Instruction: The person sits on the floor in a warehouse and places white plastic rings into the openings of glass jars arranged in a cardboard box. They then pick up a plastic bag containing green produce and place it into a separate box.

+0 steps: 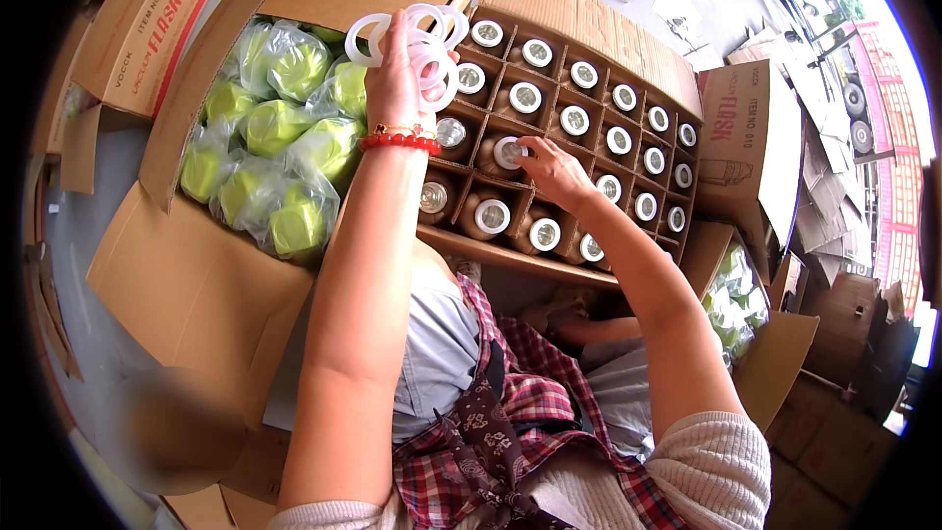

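Observation:
My left hand [397,77] holds a bunch of translucent white rings [434,51] above the near left part of a divided cardboard box [589,0]. Glass flask liners stand upright in its cells, most with a white ring around the mouth. My right hand [556,173] touches the white ring on the mouth of one glass liner [509,152] with its fingertips. Two liners at the box's left side, a bare glass liner [450,132] and another glass liner [433,197] below it, show no white ring.
At the left, an open carton [169,118] holds lime-green parts [276,129] in clear plastic bags. A printed carton [736,154] stands at the right, above more bagged green parts [736,302]. Another printed carton [140,37] is at the upper left. Flattened cardboard [831,199] lies farther right.

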A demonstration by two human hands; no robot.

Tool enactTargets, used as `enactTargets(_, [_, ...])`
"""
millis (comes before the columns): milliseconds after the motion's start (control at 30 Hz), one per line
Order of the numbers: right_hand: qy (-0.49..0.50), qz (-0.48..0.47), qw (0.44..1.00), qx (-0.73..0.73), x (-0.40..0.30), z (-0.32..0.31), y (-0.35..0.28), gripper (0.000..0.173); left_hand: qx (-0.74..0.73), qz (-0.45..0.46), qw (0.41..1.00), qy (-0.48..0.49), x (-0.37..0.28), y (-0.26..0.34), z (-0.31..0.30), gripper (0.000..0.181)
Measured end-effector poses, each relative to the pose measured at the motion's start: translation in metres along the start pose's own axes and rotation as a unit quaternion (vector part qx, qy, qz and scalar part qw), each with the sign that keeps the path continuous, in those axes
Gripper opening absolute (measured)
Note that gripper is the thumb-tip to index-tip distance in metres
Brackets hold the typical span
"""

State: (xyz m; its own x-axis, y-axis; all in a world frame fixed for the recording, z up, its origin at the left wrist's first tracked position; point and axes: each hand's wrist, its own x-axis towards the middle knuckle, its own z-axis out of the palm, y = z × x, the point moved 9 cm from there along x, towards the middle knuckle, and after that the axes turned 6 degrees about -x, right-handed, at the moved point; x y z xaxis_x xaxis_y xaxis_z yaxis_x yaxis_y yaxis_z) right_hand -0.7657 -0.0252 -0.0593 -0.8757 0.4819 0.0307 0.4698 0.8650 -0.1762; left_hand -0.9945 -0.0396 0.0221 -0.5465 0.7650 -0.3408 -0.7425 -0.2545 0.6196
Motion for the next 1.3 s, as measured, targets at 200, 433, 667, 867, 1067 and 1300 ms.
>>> enactTargets(200, [-0.019,-0.013,0.999,-0.050,-0.009,0.004,0.003,0.029,-0.002,0.014,1.000,0.006,-0.003,0.008,-0.003,0.035])
enactTargets(433, [-0.027,0.023,0.997,-0.063,-0.005,0.000,0.006,0.022,0.004,-0.003,1.000,-0.014,-0.008,0.010,0.000,0.036])
enactTargets(667, [0.099,0.184,0.927,0.311,0.021,-0.053,-0.004,0.028,0.148,-0.140,0.968,-0.143,-0.017,-0.020,0.008,0.040])
enactTargets(867, [0.104,0.299,0.706,0.633,0.054,-0.098,-0.036,0.042,0.223,-0.152,0.953,-0.138,-0.026,-0.021,0.003,0.038])
enactTargets(1067, [0.077,0.245,0.588,0.767,0.064,-0.060,-0.033,0.022,0.197,-0.169,0.952,-0.160,-0.026,-0.022,0.005,0.037])
enactTargets(1300, [0.097,0.336,0.664,0.661,0.067,0.014,-0.012,0.039,0.073,-0.036,0.996,-0.041,-0.004,0.016,-0.024,0.032])
